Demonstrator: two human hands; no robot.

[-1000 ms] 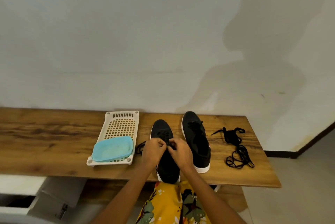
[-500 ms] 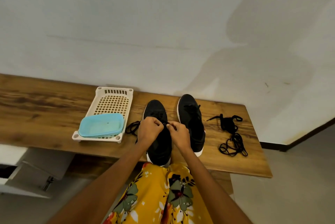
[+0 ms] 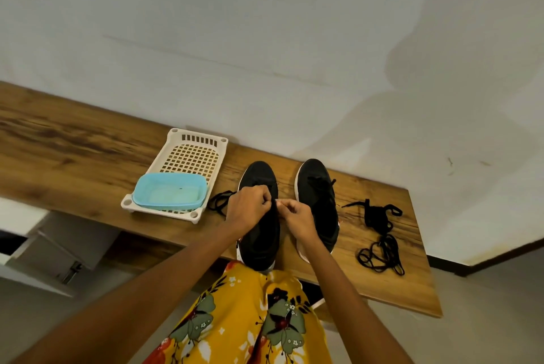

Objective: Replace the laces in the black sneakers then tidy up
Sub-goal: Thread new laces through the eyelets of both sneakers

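Observation:
Two black sneakers with white soles stand side by side on the wooden table, toes toward the wall. Over the left sneaker both my hands work at its lace. My left hand is curled and pinches the black lace above the tongue. My right hand pinches the lace right beside it, fingertips nearly touching the left hand. A loose part of that lace trails onto the table left of the shoe. The right sneaker is laced. A bundle of loose black laces lies to the right.
A white perforated plastic tray sits left of the sneakers, with a light blue plastic tub in its near end. The wall runs just behind the table. The table's near edge is by my lap, and its right end is beyond the loose laces.
The view has tilted down and shifted, so the table sits lower and slanted. Both hands stay on the left sneaker's lace, a little further apart than a second ago.

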